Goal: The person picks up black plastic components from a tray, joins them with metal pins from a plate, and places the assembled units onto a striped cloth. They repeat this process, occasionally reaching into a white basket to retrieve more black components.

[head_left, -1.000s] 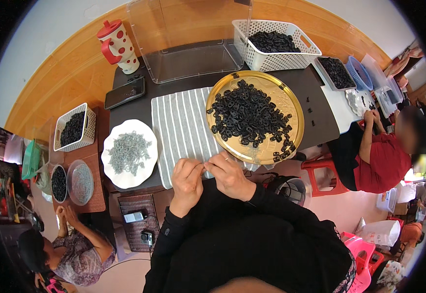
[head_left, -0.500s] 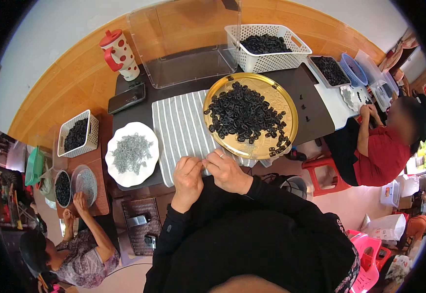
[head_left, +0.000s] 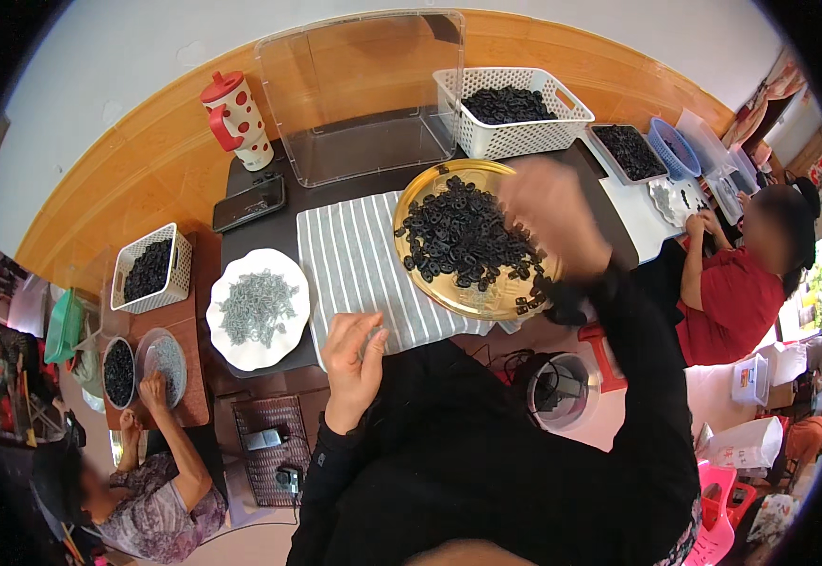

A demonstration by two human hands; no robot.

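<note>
My left hand [head_left: 352, 368] is above the near edge of a grey striped cloth [head_left: 349, 255], its thumb and fingers apart and nothing visible between them. My right hand [head_left: 552, 212], smeared by motion, reaches over the right side of a round gold tray [head_left: 486, 304]. Its fingers are too blurred to read. A heap of small black pieces with holes [head_left: 463, 226] covers much of the tray. Left of the cloth, a white scalloped plate [head_left: 232, 347] bears a pile of small clear or greyish pieces [head_left: 257, 304].
A clear plastic bin [head_left: 359, 104], a phone [head_left: 249, 202] and a red-lidded tumbler [head_left: 238, 123] stand toward the back. Behind the tray is a white basket [head_left: 519, 140] of black pieces. One person [head_left: 731, 283] works at the right, another [head_left: 161, 500] at the lower left.
My hands were together at the cloth's near edge. The right has swung up and right over the tray; the left stays near the cloth, its thumb and fingers now apart.
</note>
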